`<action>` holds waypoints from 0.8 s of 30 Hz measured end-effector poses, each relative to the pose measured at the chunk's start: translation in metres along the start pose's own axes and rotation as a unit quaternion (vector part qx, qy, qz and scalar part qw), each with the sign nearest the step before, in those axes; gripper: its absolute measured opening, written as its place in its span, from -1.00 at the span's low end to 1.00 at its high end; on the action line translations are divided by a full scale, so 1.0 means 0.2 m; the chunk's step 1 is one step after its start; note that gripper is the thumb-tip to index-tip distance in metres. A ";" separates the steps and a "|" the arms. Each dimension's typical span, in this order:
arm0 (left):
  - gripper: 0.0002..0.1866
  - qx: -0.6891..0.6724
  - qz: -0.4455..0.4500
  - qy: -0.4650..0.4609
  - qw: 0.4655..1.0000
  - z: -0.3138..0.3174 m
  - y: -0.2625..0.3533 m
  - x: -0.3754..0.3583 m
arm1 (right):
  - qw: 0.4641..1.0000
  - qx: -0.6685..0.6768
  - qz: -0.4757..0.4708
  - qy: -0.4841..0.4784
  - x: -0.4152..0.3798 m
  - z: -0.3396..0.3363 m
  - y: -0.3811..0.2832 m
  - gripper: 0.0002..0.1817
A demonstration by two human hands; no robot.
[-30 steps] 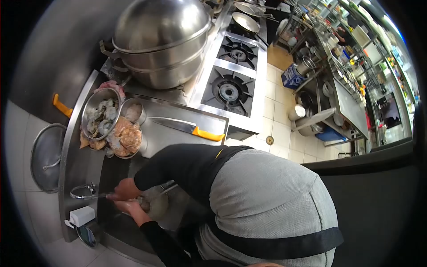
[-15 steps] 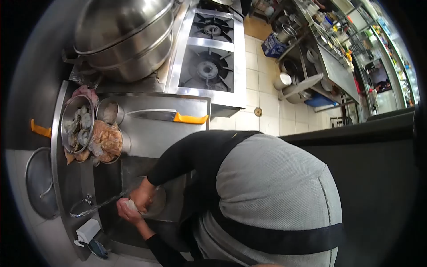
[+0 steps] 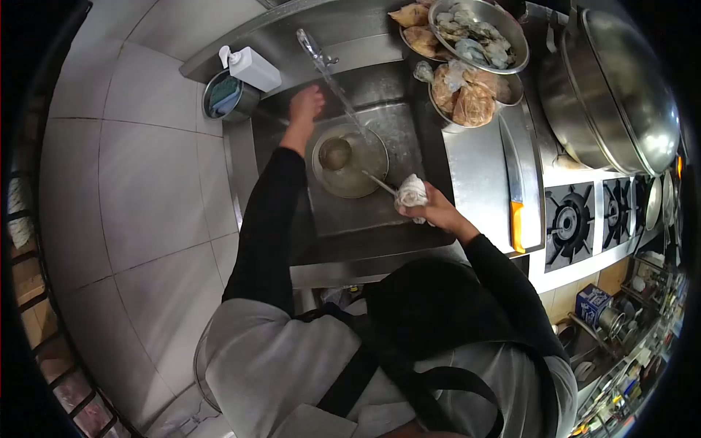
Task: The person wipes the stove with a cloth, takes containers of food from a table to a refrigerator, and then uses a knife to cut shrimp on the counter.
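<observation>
My right hand [image 3: 440,209] is closed around a bunched white cloth [image 3: 413,191] over the sink's near right side. From the cloth a thin handle runs to the round cup of a ladle [image 3: 336,154], which rests in a round metal pan [image 3: 377,144] in the sink [image 3: 400,139]. Whether my fingers also grip the handle is hidden by the cloth. My left hand [image 3: 307,107] is raised over the sink's far left, left of the tap [image 3: 312,47]. Its fingers are slightly blurred, loosely bent, with nothing visible in them. Water runs from the tap into the pan.
Left of the sink stand a white pump bottle [image 3: 255,68] and a metal pot [image 3: 242,103] with sponges. At right are a bowl of shrimp-like pieces [image 3: 511,45], bagged food [image 3: 473,104], a yellow-handled knife [image 3: 517,223], a large steamer [image 3: 621,95] and gas burners [image 3: 569,222].
The view has swung round toward the sink. My hands, together at the white cloth before, are now apart. The left has moved away empty; the right keeps the cloth, now at the ladle handle.
</observation>
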State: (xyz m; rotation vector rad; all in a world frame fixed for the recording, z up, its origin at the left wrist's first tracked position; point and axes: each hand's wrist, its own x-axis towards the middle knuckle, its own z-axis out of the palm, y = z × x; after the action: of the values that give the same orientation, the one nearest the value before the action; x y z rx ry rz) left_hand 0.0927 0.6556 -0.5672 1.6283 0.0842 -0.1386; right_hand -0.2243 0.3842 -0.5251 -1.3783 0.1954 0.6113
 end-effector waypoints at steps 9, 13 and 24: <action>-0.52 0.613 0.199 -0.001 0.764 0.12 0.17 0.26 | 0.980 0.117 0.076 0.141 -0.26 -0.05 -0.15 0.07; -0.42 0.406 0.133 0.116 0.897 0.10 0.01 -0.02 | 0.972 0.161 -0.008 0.171 -0.20 -0.14 -0.06 0.14; -0.39 -0.121 -0.211 -0.118 0.963 0.78 -0.06 -1.62 | 0.894 -0.372 -0.222 0.116 -0.42 -0.48 0.19 -0.42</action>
State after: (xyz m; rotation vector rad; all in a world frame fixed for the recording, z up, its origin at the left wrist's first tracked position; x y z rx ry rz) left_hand -0.2362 0.5103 -0.5415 1.3204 0.2565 -0.6258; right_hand -0.2917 0.2698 -0.5369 -2.1587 -0.1922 0.1152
